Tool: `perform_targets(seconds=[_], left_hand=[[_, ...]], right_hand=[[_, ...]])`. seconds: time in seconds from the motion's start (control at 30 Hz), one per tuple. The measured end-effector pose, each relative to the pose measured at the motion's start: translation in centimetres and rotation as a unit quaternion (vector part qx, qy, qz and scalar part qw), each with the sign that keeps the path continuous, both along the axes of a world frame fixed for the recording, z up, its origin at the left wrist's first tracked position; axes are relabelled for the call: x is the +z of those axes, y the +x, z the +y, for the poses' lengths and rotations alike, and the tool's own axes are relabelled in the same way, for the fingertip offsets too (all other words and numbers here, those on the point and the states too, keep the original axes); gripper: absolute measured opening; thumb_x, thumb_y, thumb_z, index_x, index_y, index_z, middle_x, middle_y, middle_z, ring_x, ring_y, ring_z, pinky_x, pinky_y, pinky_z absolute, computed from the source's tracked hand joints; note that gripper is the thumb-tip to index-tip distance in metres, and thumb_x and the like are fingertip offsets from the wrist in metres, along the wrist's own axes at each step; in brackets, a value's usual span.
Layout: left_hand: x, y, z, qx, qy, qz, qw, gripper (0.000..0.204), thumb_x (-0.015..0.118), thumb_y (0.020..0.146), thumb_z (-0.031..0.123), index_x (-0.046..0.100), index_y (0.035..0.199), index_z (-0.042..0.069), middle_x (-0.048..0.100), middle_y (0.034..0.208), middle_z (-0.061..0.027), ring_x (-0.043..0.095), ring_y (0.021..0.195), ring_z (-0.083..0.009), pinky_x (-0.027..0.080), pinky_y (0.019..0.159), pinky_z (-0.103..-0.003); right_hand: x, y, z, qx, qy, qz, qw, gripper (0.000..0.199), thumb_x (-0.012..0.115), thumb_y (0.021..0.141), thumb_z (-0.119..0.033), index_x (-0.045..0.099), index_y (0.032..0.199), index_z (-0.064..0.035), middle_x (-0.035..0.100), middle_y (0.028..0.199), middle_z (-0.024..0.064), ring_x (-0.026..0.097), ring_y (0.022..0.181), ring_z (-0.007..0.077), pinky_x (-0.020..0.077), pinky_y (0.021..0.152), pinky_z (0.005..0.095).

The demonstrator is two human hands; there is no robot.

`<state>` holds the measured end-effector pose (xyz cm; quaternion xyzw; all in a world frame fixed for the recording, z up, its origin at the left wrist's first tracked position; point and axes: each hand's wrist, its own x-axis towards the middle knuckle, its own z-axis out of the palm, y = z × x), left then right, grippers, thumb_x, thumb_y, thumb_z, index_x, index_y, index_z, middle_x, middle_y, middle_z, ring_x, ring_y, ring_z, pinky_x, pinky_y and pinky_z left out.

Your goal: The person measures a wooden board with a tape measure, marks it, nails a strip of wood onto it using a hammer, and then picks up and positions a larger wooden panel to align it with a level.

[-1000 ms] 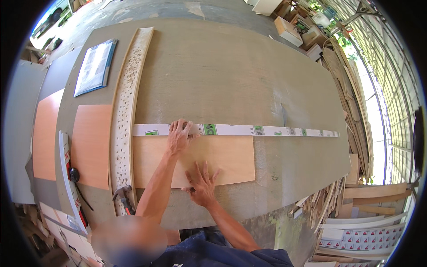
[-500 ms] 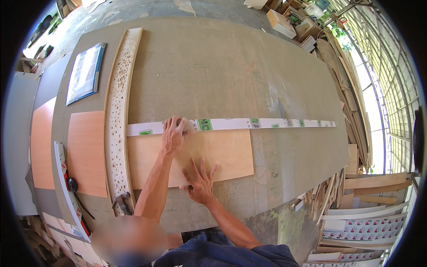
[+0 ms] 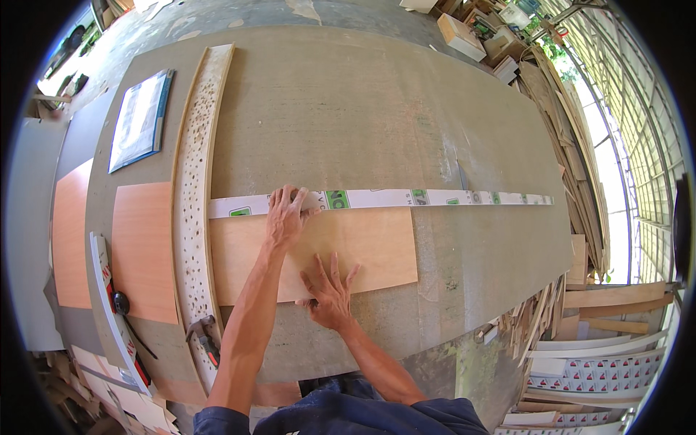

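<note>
A long white strip with green printed patches [image 3: 377,199] lies along the far edge of a thin, pale plywood sheet [image 3: 377,246]. My left hand [image 3: 288,216] grips the strip near its left part, fingers curled over its far edge. Closer to me, my right hand [image 3: 332,296] rests on the plywood's near edge with fingers spread, holding nothing. The plywood's left end meets a long, pockmarked board [image 3: 196,145] that runs away from me across the worktop.
The large grey-brown worktop [image 3: 326,94] also bears a hammer [image 3: 204,337], a black cord-like thing [image 3: 122,304] on a white bar [image 3: 109,312], an orange-brown panel [image 3: 143,246] and a plastic-wrapped packet [image 3: 140,122]. Timber offcuts [image 3: 573,167] are stacked along the right.
The hands keep nearly the same places on the strip and plywood. My head has moved out of the lower left, so more of the hammer and pockmarked board shows.
</note>
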<state>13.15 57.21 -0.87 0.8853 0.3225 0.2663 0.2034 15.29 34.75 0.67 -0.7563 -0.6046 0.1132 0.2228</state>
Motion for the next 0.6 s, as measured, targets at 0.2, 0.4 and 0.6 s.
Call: perform_targets(seconds=[0.2,0.4,0.6], left_hand=[[-0.2,0.3,0.3,0.005,0.002,-0.002,1.0,0.051,0.074,0.08,0.036,0.064,0.118,0.002,0.057,0.114,-0.0134,0.051,0.112,-0.0339,0.04,0.1,-0.046],[-0.1,0.5,0.6,0.005,0.004,0.009,1.0,0.052,0.074,0.08,0.036,0.063,0.118,0.002,0.056,0.115,-0.0128,0.051,0.112,-0.0342,0.039,0.101,-0.046],[0.0,0.8,1.1,0.001,-0.003,0.013,1.0,0.052,0.073,0.081,0.036,0.062,0.12,0.003,0.056,0.115,-0.0128,0.051,0.113,-0.034,0.039,0.102,-0.046]], right_hand=[[-0.1,0.3,0.2,-0.002,0.003,-0.005,1.0,0.061,0.07,0.079,-0.047,0.059,0.135,-0.0241,0.024,0.161,0.0111,0.01,0.149,0.0444,-0.0052,0.102,0.0817],[-0.2,0.4,0.6,-0.002,0.0,0.001,1.0,0.062,0.07,0.078,-0.047,0.059,0.136,-0.0249,0.025,0.161,0.0113,0.011,0.148,0.0451,-0.0053,0.102,0.0816],[-0.3,0.7,1.1,-0.005,0.014,0.003,1.0,0.065,0.072,0.076,-0.047,0.058,0.136,-0.0252,0.024,0.161,0.0116,0.011,0.148,0.0459,-0.0058,0.102,0.0816]])
